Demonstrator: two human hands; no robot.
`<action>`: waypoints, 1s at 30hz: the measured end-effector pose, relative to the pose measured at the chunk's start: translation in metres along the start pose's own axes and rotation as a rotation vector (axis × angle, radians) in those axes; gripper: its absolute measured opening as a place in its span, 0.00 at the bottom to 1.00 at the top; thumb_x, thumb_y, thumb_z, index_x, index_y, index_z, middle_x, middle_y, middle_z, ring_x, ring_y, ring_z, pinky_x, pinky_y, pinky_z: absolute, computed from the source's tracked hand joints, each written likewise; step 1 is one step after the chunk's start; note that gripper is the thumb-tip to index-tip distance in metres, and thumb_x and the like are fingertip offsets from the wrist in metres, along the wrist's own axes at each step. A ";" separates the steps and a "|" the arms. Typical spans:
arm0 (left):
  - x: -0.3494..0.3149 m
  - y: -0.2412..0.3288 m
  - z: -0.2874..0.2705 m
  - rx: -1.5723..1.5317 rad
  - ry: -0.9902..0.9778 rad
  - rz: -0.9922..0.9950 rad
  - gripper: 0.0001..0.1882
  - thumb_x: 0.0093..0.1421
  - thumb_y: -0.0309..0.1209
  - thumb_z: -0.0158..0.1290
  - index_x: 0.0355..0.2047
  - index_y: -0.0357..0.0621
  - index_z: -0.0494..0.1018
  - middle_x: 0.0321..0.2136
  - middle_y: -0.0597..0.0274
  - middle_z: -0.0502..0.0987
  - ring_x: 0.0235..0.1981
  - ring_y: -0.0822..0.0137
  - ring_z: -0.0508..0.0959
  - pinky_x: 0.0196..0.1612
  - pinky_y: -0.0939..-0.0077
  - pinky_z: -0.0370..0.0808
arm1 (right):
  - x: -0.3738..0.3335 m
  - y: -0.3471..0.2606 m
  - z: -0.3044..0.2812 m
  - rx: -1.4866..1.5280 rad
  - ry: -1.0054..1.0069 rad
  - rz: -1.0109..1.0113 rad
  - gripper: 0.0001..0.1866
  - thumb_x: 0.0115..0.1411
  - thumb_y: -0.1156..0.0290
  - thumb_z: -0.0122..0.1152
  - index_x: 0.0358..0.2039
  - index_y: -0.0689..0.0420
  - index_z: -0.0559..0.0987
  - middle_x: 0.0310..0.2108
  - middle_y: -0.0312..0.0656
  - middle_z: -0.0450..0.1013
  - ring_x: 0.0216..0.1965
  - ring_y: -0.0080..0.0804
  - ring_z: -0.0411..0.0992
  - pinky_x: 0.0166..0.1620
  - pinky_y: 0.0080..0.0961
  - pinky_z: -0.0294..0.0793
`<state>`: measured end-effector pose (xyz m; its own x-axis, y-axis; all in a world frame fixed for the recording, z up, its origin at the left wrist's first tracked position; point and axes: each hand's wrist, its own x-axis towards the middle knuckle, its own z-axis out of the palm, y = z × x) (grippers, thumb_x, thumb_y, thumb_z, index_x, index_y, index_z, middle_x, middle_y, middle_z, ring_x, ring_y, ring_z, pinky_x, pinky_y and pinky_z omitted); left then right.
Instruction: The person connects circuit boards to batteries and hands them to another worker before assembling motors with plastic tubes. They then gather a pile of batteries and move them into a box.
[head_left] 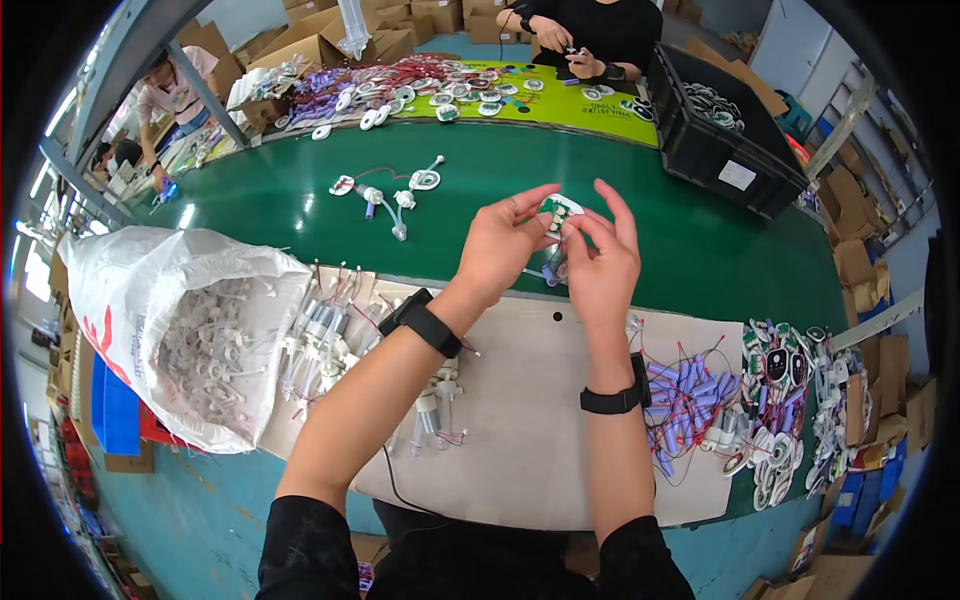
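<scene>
Over the near edge of the green belt, my left hand (pixel 500 240) and my right hand (pixel 604 262) pinch a small green circuit board in a white housing (pixel 558 214) from both sides. The fingers of both hands are closed on it, though my right forefinger points up and away. Just below, partly hidden by my hands, a purple cylindrical battery (pixel 549 274) rests on or hangs close to the belt; which one I cannot tell. Farther left on the belt lies a wired assembly (pixel 372 194) with white discs, a purple battery and clear tubing.
A white sack (pixel 110 290) of clear plastic parts stands at left, beside motors with tubes (pixel 325 335) on the beige mat (pixel 530 420). Purple batteries (pixel 690 395) and white discs (pixel 775 455) pile up at right. Beyond the belt are a black crate (pixel 720 165) and a co-worker (pixel 600 30).
</scene>
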<state>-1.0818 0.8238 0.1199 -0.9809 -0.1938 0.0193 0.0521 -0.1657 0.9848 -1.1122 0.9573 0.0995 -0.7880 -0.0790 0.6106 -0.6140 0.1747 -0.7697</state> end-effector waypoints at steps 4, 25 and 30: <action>-0.003 -0.005 0.008 0.060 0.066 0.018 0.20 0.67 0.21 0.49 0.59 0.37 0.70 0.48 0.59 0.78 0.43 0.74 0.79 0.46 0.80 0.82 | 0.000 -0.001 0.002 0.044 0.023 0.072 0.06 0.57 0.82 0.61 0.35 0.67 0.82 0.58 0.45 0.72 0.45 0.33 0.78 0.40 0.25 0.81; -0.007 0.005 -0.010 0.014 -0.038 -0.082 0.20 0.67 0.22 0.49 0.60 0.37 0.68 0.44 0.60 0.78 0.42 0.74 0.80 0.46 0.81 0.81 | -0.003 -0.004 0.001 -0.032 -0.071 -0.026 0.06 0.56 0.85 0.59 0.34 0.67 0.81 0.57 0.43 0.72 0.44 0.34 0.79 0.42 0.25 0.80; -0.005 0.010 -0.009 0.062 -0.022 -0.083 0.20 0.67 0.22 0.49 0.60 0.36 0.69 0.44 0.60 0.78 0.41 0.74 0.80 0.45 0.82 0.82 | -0.003 -0.006 0.004 -0.049 -0.057 -0.045 0.06 0.57 0.85 0.58 0.34 0.67 0.81 0.55 0.43 0.74 0.45 0.35 0.79 0.44 0.26 0.80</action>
<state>-1.0747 0.8146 0.1278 -0.9853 -0.1600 -0.0598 -0.0408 -0.1200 0.9919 -1.1065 0.9524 0.1016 -0.7616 -0.1438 0.6319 -0.6473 0.2174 -0.7306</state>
